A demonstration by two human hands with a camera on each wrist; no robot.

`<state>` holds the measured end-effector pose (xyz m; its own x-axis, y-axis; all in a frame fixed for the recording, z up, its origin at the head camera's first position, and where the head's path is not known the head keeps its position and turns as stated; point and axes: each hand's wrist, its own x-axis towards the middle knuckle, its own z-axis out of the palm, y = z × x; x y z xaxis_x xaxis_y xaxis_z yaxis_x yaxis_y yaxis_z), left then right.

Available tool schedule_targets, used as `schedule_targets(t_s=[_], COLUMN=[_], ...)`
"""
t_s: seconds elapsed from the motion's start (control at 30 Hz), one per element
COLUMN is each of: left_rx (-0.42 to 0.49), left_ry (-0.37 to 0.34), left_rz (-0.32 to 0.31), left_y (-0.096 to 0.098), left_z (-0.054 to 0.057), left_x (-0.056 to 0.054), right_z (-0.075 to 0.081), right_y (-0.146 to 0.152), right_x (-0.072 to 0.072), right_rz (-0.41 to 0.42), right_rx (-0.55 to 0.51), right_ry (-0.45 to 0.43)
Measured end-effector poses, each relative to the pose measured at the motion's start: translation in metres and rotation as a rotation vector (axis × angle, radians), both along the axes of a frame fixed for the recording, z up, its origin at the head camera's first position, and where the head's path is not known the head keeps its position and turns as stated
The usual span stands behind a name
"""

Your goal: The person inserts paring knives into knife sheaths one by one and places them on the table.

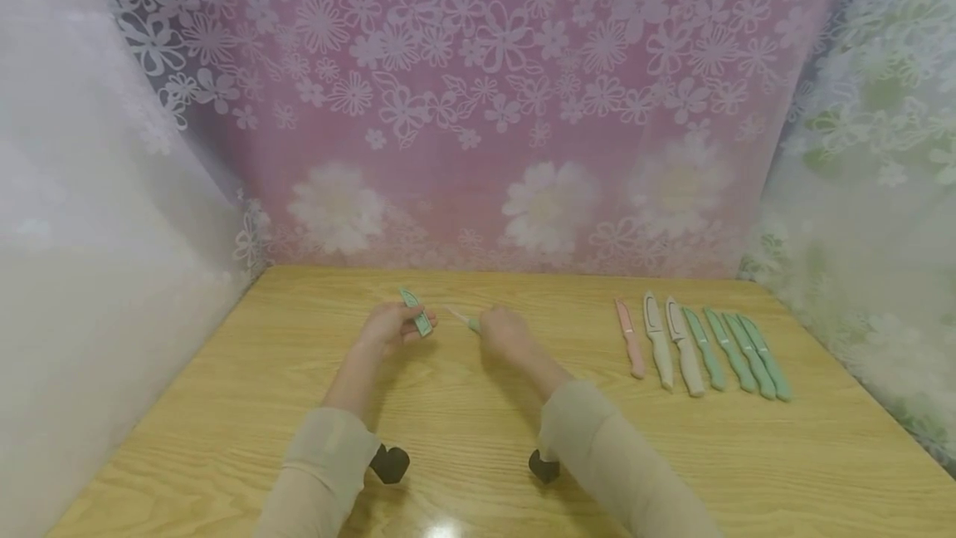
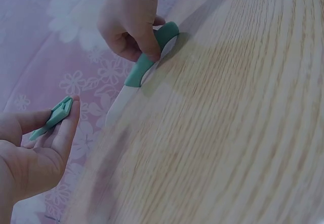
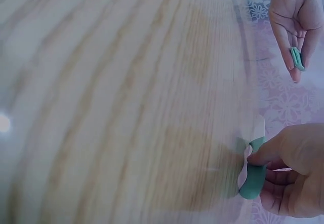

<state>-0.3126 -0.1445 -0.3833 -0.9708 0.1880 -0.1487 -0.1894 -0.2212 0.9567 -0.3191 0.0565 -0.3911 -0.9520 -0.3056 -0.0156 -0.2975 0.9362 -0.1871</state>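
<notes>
My left hand (image 1: 387,327) pinches a small green knife sheath (image 1: 417,314) between thumb and fingers, raised off the table. In the left wrist view the open end of the sheath (image 2: 63,110) faces up and toward the knife side. My right hand (image 1: 508,334) grips a small paring knife by its green handle (image 2: 135,75). Its pale blade (image 1: 458,315) is bare and points left, toward the sheath. A gap separates blade and sheath. In the right wrist view the thumb lies on the handle (image 3: 251,186), and part of the blade shows beyond it.
On the wooden table's (image 1: 463,422) right side lies a row of sheathed knives: a pink knife (image 1: 629,339), two cream knives (image 1: 658,343), and several green knives (image 1: 704,347). Floral curtains (image 1: 448,106) enclose the back and sides. Black wrist mounts (image 1: 390,464) hang by both cuffs.
</notes>
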Motion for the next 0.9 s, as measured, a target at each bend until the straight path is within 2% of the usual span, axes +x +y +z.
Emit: schedule_targets(t_s=[0.27,0.43,0.67,0.9], left_rx=[0.0,0.003,0.008,0.033], left_ry=[-0.011,-0.016,-0.025,0.006], left_rz=[0.011,0.046,0.073,0.104], left_y=[0.004,0.006,0.008,0.01], left_z=[0.0,0.001,0.0,-0.003], left_x=[0.0,-0.002,-0.004,-0.003], right_z=[0.004,0.003,0.003,0.004], right_y=[0.007,0.016,0.032,0.043], right_x=[0.007,0.009,0.015,0.023], right_rz=[-0.02,-0.024,-0.005,0.045], right_rx=[-0.042,-0.165,-0.247,-0.359], right_ry=[-0.051,-0.074,-0.039,-0.04])
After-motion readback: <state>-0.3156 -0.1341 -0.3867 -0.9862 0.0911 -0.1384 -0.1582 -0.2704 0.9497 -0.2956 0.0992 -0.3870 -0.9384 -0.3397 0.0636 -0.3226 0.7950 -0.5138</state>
